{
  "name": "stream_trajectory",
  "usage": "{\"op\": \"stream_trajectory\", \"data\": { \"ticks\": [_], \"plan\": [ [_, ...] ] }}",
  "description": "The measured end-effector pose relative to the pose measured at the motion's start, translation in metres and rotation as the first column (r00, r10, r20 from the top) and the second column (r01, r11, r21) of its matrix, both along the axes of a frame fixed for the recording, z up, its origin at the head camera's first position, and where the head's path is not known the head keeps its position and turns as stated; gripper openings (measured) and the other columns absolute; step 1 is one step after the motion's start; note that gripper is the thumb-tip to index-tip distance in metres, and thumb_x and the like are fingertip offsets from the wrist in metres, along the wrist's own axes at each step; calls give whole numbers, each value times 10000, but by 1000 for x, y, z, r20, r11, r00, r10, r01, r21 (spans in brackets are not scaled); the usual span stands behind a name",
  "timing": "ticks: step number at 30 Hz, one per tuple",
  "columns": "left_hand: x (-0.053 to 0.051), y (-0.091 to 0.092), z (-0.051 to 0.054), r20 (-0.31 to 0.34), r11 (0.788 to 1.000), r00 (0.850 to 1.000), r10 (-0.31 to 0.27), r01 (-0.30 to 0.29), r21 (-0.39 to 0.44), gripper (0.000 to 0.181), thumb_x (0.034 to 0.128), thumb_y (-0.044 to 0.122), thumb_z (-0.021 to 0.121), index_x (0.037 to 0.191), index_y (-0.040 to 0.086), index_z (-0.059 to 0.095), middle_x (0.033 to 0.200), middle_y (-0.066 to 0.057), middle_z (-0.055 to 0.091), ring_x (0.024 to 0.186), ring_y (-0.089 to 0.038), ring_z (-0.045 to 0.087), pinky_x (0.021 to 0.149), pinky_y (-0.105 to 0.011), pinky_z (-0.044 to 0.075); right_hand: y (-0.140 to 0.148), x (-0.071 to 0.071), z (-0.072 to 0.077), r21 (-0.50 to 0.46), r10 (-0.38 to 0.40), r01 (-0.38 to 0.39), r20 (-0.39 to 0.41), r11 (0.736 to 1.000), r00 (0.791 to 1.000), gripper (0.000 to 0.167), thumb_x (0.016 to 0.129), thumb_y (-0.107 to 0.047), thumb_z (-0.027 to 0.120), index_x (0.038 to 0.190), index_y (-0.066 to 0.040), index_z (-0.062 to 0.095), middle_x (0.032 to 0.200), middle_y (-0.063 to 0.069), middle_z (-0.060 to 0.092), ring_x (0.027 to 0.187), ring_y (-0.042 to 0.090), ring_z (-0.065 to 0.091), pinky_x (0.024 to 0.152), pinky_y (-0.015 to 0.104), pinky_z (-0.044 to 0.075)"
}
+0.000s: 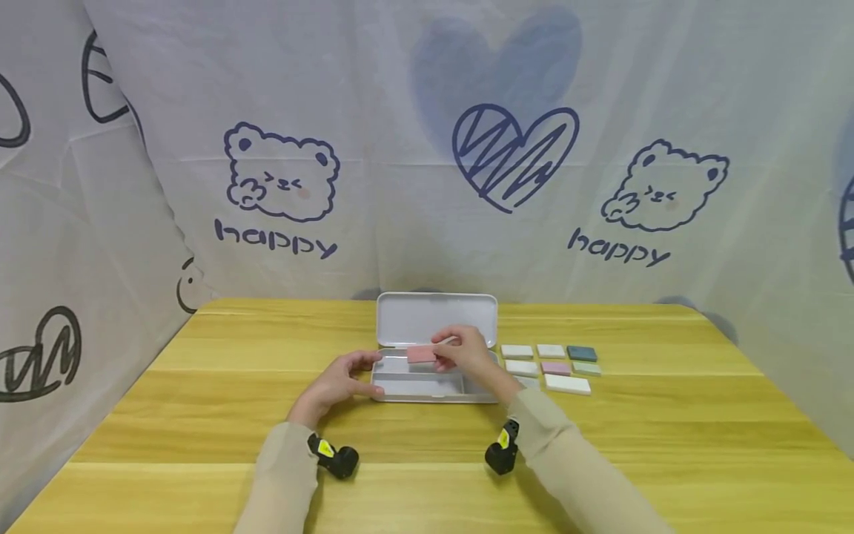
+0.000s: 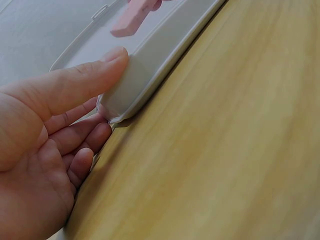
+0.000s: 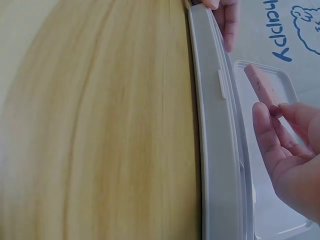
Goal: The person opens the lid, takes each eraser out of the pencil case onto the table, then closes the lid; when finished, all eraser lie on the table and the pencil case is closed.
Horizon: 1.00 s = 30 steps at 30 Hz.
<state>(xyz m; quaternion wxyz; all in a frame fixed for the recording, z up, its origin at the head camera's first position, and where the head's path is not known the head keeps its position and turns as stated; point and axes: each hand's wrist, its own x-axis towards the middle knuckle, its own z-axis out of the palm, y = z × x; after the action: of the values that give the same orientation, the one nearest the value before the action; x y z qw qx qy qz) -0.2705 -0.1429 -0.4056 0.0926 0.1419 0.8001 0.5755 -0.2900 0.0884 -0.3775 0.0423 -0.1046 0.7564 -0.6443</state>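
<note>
A white pencil case [image 1: 416, 385] lies with its lid [image 1: 437, 317] raised at the back, its tray split by dividers. My left hand [image 1: 338, 386] grips the left end of the case, thumb on the front rim and fingers round the end, as the left wrist view shows. My right hand [image 1: 469, 353] pinches a pink rectangular eraser [image 1: 420, 354] by its right end, thumb against fingers. In the right wrist view the eraser [image 3: 261, 85] is tilted and held above the tray, apart from it. My right hand hides part of the case's right side.
To the right of the case, several flat blocks lie in loose rows: white ones [image 1: 568, 384], a dark teal one [image 1: 582, 354], a pink-purple one [image 1: 555, 368] and a pale green one [image 1: 587, 368]. A printed cloth [image 1: 400, 185] hangs behind the wooden table [image 1: 414, 452].
</note>
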Motion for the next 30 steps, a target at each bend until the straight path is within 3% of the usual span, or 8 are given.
{"op": "stream_trajectory", "data": {
  "ticks": [6,17,30],
  "plan": [
    [1,0,1,-2,1000,1000,4,-4,-3,597,674,12,742,1204,-74,482,1132,-196,509,1028,-299,444,925,-427,320,11,3,0,-46,26,-26,-12,999,1000,139,812,101,546,921,188,542,603,129,603,490,125,567,506,291,507],
    [1,-1,1,-2,1000,1000,-5,5,-3,595,681,15,739,1208,-76,477,1128,-199,503,1023,-301,440,915,-423,323,33,14,6,-7,34,-34,11,999,999,164,828,66,551,945,182,545,624,118,618,513,123,585,534,303,513],
    [-2,-1,-3,-15,1000,1000,-11,11,0,584,676,9,741,1193,-82,487,1109,-187,511,1011,-295,440,903,-401,324,65,27,4,-80,47,-45,23,996,999,208,835,69,537,975,221,509,665,77,620,543,127,594,540,272,509]
  ]
}}
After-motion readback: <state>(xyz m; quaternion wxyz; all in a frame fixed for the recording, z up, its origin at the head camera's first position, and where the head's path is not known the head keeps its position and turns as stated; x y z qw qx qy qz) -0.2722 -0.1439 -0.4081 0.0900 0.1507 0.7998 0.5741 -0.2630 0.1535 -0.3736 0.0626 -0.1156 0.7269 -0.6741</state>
